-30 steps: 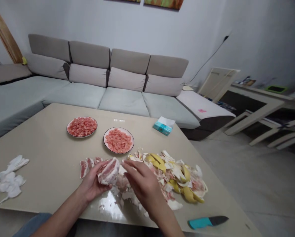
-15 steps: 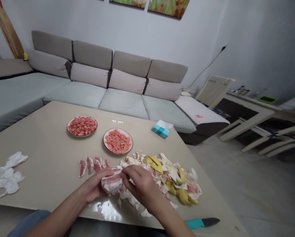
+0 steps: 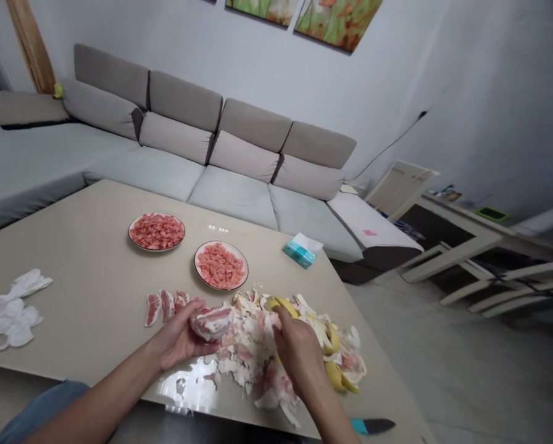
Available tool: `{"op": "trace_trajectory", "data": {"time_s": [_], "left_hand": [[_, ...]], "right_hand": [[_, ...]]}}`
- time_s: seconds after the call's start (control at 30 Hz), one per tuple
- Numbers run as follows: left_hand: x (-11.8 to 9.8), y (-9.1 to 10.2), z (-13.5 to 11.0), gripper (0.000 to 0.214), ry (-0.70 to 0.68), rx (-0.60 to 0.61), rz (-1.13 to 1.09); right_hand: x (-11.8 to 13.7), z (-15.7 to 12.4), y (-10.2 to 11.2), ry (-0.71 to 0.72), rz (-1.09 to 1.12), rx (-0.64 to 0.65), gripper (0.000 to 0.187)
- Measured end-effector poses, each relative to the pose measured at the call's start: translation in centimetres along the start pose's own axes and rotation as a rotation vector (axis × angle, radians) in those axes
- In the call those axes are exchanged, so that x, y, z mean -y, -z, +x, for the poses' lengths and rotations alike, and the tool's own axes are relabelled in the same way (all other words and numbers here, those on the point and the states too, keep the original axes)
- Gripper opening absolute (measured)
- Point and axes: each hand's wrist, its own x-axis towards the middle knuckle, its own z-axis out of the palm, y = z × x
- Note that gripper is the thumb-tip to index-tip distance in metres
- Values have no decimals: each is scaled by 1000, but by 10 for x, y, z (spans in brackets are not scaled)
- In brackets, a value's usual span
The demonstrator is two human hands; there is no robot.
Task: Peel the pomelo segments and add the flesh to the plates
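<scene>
In my left hand rests a partly peeled chunk of pomelo, pink with white pith, my fingers wrapped round its left side and underneath. My right hand is apart from the chunk, over the heap of pomelo peel and pith scraps. Its fingers are bent together; whatever they pinch, if anything, is hidden. Several pomelo segments lie in a row just beyond my left hand, partly covered by it. Thick yellow rind pieces lie right of my right hand.
Two plates of pink pomelo pulp, one farther left and one nearer, stand on the table. A tissue box is at the back right. Crumpled tissues lie left. A teal-handled knife lies by the front right edge.
My right hand has left the pomelo chunk and moved right, over the peel scraps. My left hand still holds the chunk. The view has tilted slightly.
</scene>
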Motion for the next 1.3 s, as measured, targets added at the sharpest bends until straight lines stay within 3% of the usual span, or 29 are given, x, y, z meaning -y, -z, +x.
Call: {"op": "trace_trajectory", "data": {"time_s": [0.13,0.33,0.47,0.6,0.77,0.93,1.0,1.17,1.3], "left_hand": [[1,-1,1,35,24,27,36],[6,-6,-4,30,-97,62,109],[7,-7,-8,33,-196,1,228],[9,-7,-9,40,-234,-60,320],[9,-5,-9,53,-219,-201,506],[8,-4,-8,50,-244,-256,541],[8,-4,-8,47,-264,-262,505],[12,-7,-7,42,-239,-124,337],[13,-6,-5,40,-255,-112,271]], "right_hand": [[30,-6,17,286,442,-114,40],[73,-6,30,320,770,-81,26],[78,-4,28,304,752,-211,24],[81,-8,29,396,656,-357,25],[90,-11,34,510,393,-357,20],[97,-13,27,550,103,-360,19],[98,-11,24,506,130,-338,18],[93,-4,27,326,547,-253,13],[90,-4,28,419,626,-250,20]]}}
